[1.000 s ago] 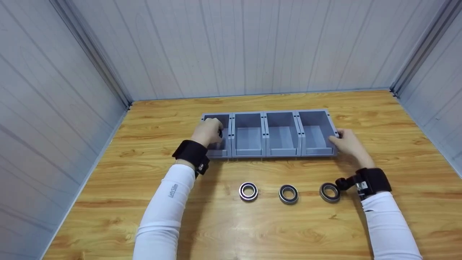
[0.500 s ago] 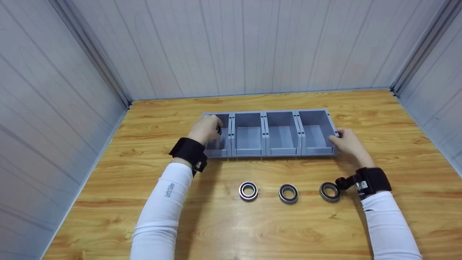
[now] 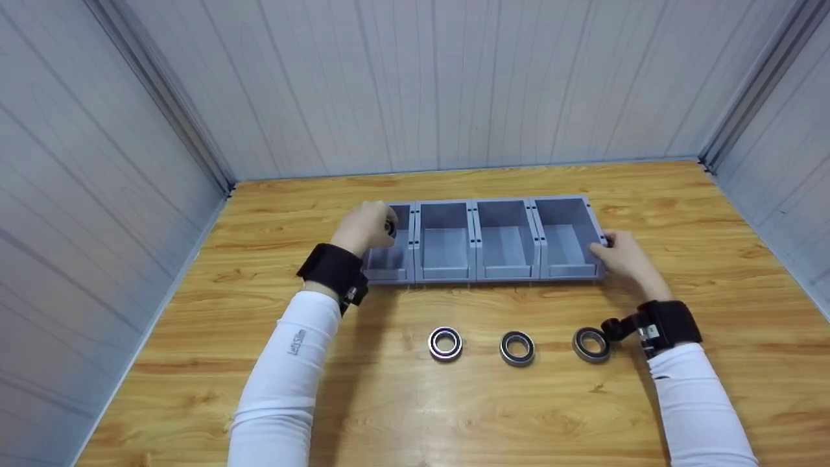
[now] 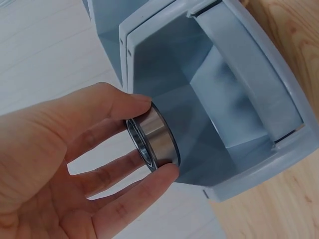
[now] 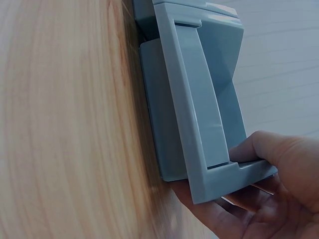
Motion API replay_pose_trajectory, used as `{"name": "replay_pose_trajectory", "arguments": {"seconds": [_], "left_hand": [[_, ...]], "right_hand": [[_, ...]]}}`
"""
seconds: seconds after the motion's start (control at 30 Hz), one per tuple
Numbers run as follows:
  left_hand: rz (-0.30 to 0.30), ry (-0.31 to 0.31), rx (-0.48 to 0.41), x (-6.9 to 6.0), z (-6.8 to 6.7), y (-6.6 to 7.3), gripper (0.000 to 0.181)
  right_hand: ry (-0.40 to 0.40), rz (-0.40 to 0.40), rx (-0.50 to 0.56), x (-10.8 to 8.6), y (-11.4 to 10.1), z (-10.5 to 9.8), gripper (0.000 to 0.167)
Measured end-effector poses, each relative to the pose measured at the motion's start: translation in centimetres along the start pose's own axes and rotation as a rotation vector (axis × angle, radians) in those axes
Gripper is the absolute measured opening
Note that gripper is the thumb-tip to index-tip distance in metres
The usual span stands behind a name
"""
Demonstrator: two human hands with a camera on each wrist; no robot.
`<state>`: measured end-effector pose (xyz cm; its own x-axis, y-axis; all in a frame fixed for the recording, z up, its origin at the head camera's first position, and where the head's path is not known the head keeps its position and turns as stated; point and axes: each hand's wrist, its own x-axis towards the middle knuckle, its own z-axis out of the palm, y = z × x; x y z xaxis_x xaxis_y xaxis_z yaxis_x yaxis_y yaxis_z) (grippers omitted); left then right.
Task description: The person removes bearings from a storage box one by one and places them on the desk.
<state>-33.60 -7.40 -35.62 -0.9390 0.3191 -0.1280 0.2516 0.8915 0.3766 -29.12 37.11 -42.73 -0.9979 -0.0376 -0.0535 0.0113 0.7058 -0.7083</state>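
Note:
A metal ball bearing with a dark rim is pinched between the thumb and fingers of my left hand. That hand is over the leftmost grey bin, and in the left wrist view the bearing is at the bin's opening. At the far end of the row, my right hand grips the side wall of the rightmost bin, thumb inside and fingers outside. Three more bearings lie flat in front of the bins: a left one, a middle one and a right one.
Two middle bins join the outer ones in a single row on the wooden table. White panel walls enclose the back and both sides. The right wrist camera sits close to the right bearing.
My left hand has moved slightly up and to the left with the bearing still pinched. My right hand keeps its hold on the bin, and the three bearings on the table stay put.

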Motion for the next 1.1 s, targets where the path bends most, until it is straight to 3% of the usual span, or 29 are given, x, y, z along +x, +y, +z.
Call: {"name": "replay_pose_trajectory", "arguments": {"seconds": [0.67,1.1], "left_hand": [[0.027,0.005,0.020,-1.2,-0.9,0.4,0.046],[0.049,-0.011,0.045,-2.2,-1.4,0.9,0.044]], "right_hand": [[0.004,-0.019,-0.006,-0.1,0.0,0.0,0.038],[-0.021,0.011,-0.007,-0.2,-0.2,0.0,0.037]]}}
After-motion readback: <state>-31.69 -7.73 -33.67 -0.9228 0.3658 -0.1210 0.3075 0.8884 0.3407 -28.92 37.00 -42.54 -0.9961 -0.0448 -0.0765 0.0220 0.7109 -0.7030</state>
